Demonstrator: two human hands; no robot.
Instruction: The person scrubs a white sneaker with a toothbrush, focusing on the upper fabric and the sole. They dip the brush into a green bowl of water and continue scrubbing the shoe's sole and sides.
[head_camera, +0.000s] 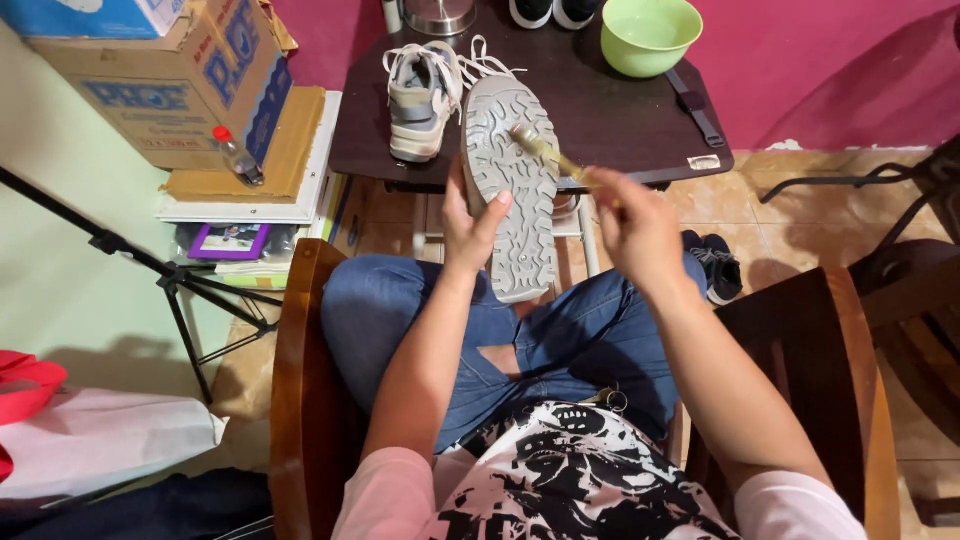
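Sneaker in hand: grey sneaker (512, 190) held sole-up over my lap, toe end pointing away toward the table, heel end down near my knees; the grey lugged tread faces me.
Left hand: my left hand (470, 225) grips the sneaker along its left edge, thumb pressed on the tread and the other fingers wrapped behind, out of sight.
Right hand: my right hand (635, 230) is closed around the handle of a small brush (545, 150), fingers pinched on it just right of the sneaker.
Brush: pale handle, slightly blurred; its head rests on the upper part of the tread, near the toe.
Second sneaker: matching grey sneaker (420, 95) stands upright on the table, white laces loose, just left of the held one's toe.
Table: dark table (620, 125) stands directly ahead of my knees.
Bowl: light green bowl (650, 35) sits at the table's far side, well apart from both hands.
Strap: dark strap (695, 105) lies on the table below the bowl.
Seat: I sit in a wooden chair (300, 390), blue jeans (400, 300) on my legs.
Left surroundings: cardboard box (165, 85) stacked on flat items, with a small plastic bottle (238, 158), red cap, leaning against it; black tripod (170, 275) nearer.
Floor: dark shoe (718, 265) lies on the tiles right of my knee.
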